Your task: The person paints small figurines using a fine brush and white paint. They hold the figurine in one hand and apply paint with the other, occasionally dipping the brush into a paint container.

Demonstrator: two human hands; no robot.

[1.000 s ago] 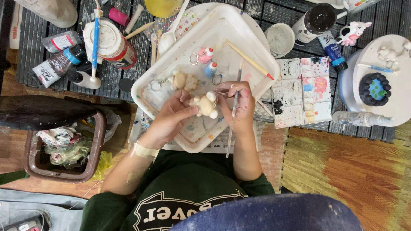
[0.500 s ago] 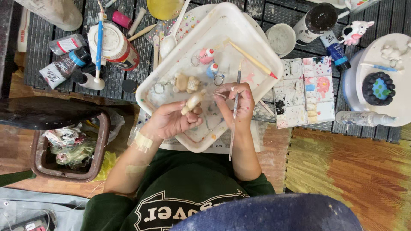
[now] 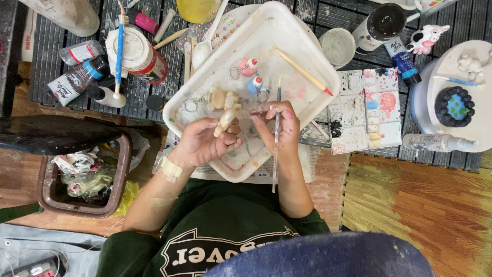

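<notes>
- Left hand [image 3: 205, 141] closed around a small cream figurine [image 3: 226, 119], held tilted over the white tray [image 3: 287, 38].
- Right hand [image 3: 277, 123] pinching a thin paintbrush [image 3: 277, 134] between the fingers, shaft roughly upright in view, tip toward the tray's middle, just beside the figurine.
- Inside the tray: a second tan figurine [image 3: 219, 97] just above the held one, two small pink and blue charms [image 3: 251, 72], a red-tipped pencil [image 3: 303, 72] lying diagonally.
- Right of the tray on the dark slatted surface [image 3: 51, 51]: a stained paint palette [image 3: 365, 110].
- Left of it: paint bottles [image 3: 77, 79] and a jar [image 3: 138, 54].
- Lower left: brown bin [image 3: 123, 169] with crumpled scraps.
</notes>
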